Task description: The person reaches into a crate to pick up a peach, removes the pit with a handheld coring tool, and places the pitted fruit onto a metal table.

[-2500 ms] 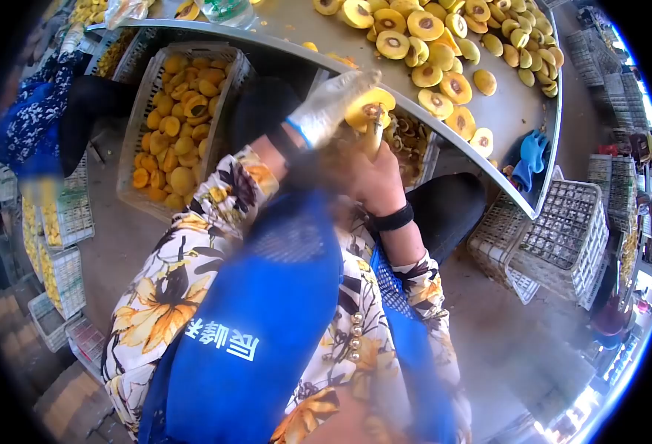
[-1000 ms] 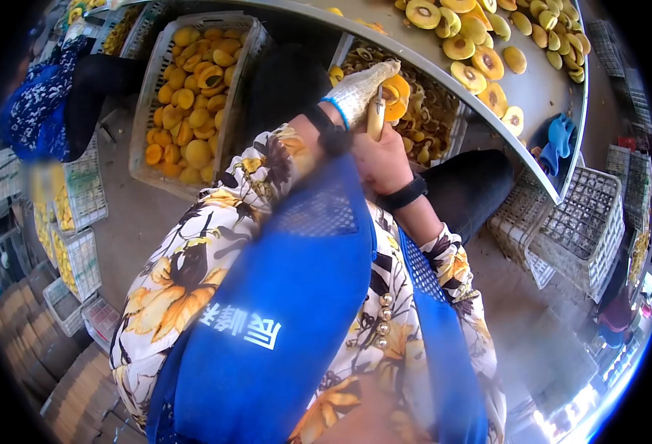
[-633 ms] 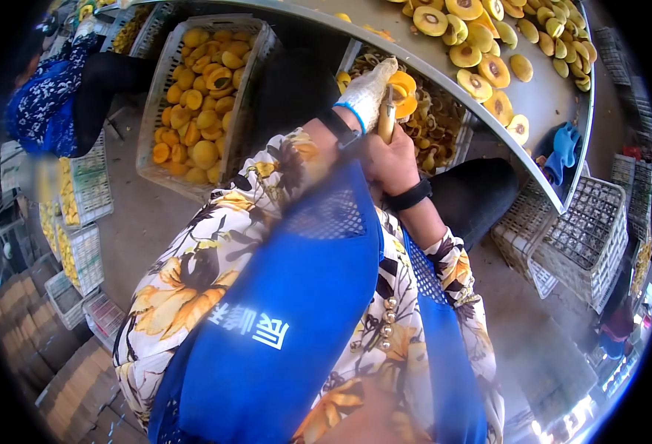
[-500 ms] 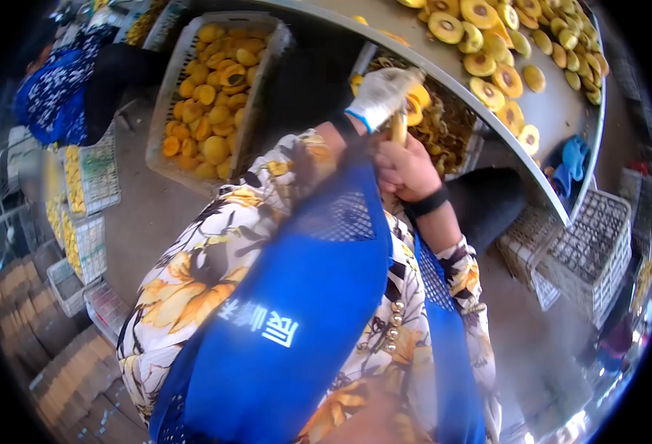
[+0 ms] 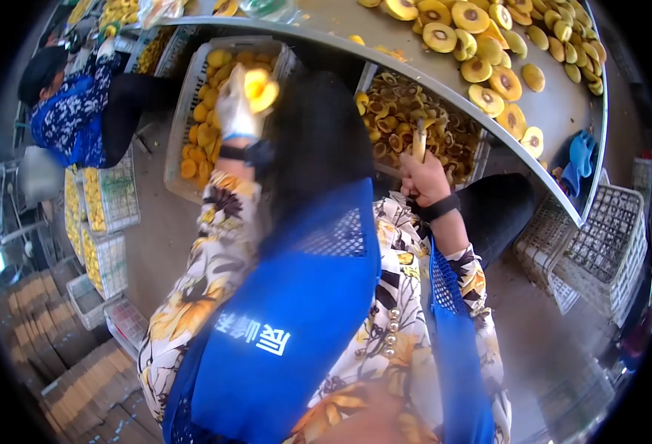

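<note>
Over the crate of yellow-orange fruit [image 5: 209, 96] on the left, my gloved left hand [image 5: 239, 107] holds a piece of yellow fruit [image 5: 260, 90], blurred by motion. My bare right hand [image 5: 426, 179] is closed round the wooden handle of a tool [image 5: 419, 140], whose tip points up. Behind that tool is a bin of brown and orange scraps [image 5: 396, 111], below the table edge. Halved fruit with brown centres [image 5: 476, 69] lies on the metal table [image 5: 548, 111] above.
A co-worker [image 5: 71, 111] in blue sits at the far left. Stacked crates of yellow fruit [image 5: 104, 259] stand below that person. At the right are white crates [image 5: 600, 237] and a blue glove [image 5: 579, 154] on the table corner. Brown stacks [image 5: 85, 385] stand lower left.
My left hand has moved left from beside the tool to over the fruit crate, carrying the fruit. My right hand has shifted slightly right and down with the tool. More of the scrap bin shows.
</note>
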### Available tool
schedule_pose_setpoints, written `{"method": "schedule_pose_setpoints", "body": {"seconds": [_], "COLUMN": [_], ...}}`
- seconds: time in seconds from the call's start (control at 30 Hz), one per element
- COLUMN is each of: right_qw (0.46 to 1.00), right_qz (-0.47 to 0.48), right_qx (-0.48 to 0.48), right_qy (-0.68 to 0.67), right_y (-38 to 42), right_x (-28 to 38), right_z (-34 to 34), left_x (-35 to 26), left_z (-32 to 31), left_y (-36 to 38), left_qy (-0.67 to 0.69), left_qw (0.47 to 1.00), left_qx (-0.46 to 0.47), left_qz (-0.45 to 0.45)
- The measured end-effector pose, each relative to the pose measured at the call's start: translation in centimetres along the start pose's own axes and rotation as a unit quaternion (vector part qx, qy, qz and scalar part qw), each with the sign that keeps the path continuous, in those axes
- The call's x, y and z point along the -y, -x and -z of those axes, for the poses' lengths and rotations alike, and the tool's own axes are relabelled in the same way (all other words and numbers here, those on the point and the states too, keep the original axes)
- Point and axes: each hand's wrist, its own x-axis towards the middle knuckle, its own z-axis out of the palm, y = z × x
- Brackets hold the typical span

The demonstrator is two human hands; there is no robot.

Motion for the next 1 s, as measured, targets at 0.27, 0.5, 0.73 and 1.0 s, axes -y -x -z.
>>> {"method": "schedule_pose_setpoints", "body": {"seconds": [0.27, 0.5, 0.73, 1.0], "right_qw": [0.966, 0.935, 0.924, 0.923], "right_qz": [0.120, 0.207, 0.275, 0.321], "right_qx": [-0.089, -0.137, -0.207, -0.056], "right_qy": [0.213, 0.252, 0.168, -0.206], "right_y": [-0.8, 0.0, 4.5, 3.3], "right_x": [-0.4, -2.2, 1.6, 7.2], "right_z": [0.2, 2.1, 3.3, 1.7], "left_x": [-1.5, 0.2, 1.9, -2.4], "left_z": [-5.2, -26.7, -29.3, -17.4], "left_y": [0.4, 4.4, 3.7, 9.9], "left_qy": [-0.492, -0.621, -0.590, -0.211], "left_qw": [0.763, 0.588, 0.621, 0.652], "left_qx": [0.118, 0.371, 0.419, 0.617], "left_qz": [-0.402, -0.362, -0.302, -0.387]}}
